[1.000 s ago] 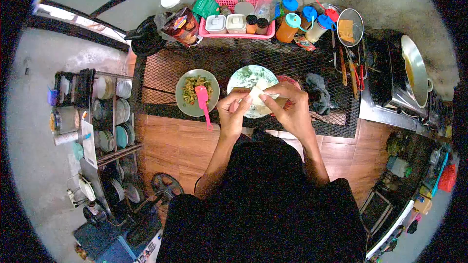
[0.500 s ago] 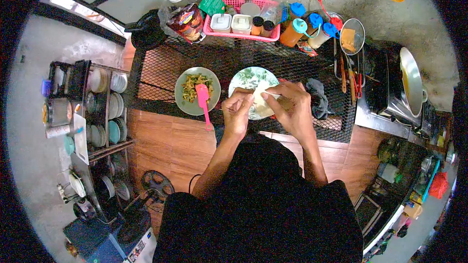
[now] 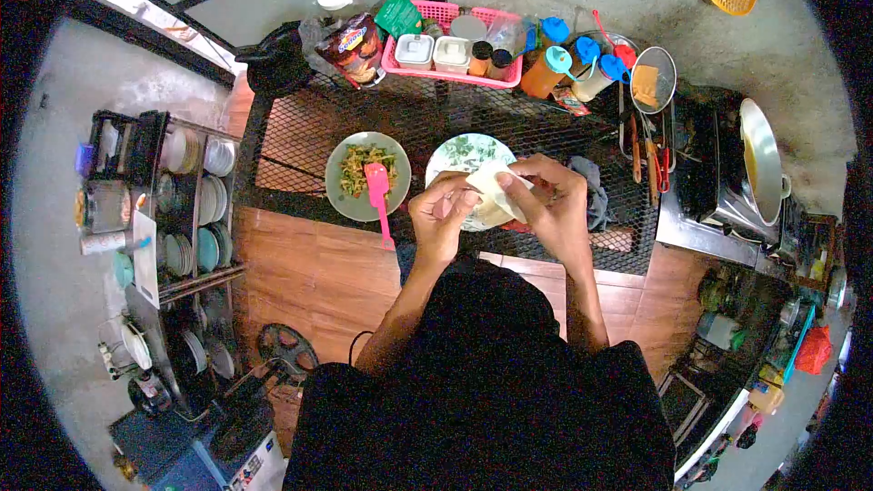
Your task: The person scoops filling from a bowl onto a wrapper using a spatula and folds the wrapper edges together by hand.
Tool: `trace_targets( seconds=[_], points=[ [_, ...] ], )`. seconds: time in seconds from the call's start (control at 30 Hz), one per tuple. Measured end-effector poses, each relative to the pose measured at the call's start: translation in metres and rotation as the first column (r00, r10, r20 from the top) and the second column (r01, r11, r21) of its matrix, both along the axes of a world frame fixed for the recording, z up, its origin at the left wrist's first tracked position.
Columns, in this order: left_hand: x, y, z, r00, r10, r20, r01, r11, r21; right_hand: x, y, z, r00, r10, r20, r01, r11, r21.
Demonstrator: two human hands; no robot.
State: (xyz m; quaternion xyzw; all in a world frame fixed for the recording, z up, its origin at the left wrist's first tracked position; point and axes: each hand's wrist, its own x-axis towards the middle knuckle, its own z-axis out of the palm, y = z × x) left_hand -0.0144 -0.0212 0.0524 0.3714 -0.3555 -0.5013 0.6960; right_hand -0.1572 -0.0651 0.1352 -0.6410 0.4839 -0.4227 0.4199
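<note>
A thin pale wrapper sheet (image 3: 494,184) is held up between both hands, over a white plate with a green pattern (image 3: 462,153). My left hand (image 3: 443,214) pinches its left edge with thumb and fingers. On the other side, my right hand (image 3: 552,202) grips the sheet between thumb and fingers. More pale material lies on the plate beneath the hands, partly hidden by them. Left of the plate, a light green bowl (image 3: 341,198) holds a chopped filling (image 3: 356,166), with a pink spatula (image 3: 377,189) resting in it and its handle over the rim.
A pink basket (image 3: 455,77) of jars stands at the back of the black mesh table (image 3: 300,118). Bottles (image 3: 546,71), a strainer (image 3: 651,82) and a grey cloth (image 3: 596,195) are to the right. Beyond them is a stove with a pan (image 3: 762,164). A dish rack (image 3: 195,200) stands left.
The wrapper sheet has shifted and now shows more of its surface between the fingers. My right hand has turned slightly, and the whole view has moved a little.
</note>
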Motion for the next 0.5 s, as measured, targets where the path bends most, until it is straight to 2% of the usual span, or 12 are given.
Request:
trace_targets(
  seconds=[0.13, 0.23, 0.33, 0.5],
  points=[
    [-0.013, 0.004, 0.016, 0.999, 0.052, 0.015, -0.052, 0.999, 0.002, -0.004, 0.005, 0.005, 0.997, -0.016, 0.07, 0.01, 0.997, 0.079],
    [-0.022, 0.009, 0.026, 0.976, 0.183, 0.121, -0.194, 0.978, 0.083, -0.005, 0.009, 0.008, 0.999, -0.033, 0.019, 0.033, 0.999, 0.017],
    [-0.029, 0.011, 0.034, 0.954, 0.272, 0.123, -0.283, 0.956, 0.077, -0.006, 0.011, 0.005, 0.996, -0.032, -0.078, 0.026, 0.996, -0.081],
    [-0.029, 0.013, 0.028, 0.953, 0.267, 0.144, -0.284, 0.953, 0.109, -0.001, 0.012, 0.002, 0.992, -0.02, -0.127, 0.003, 0.991, -0.132]
  ],
)
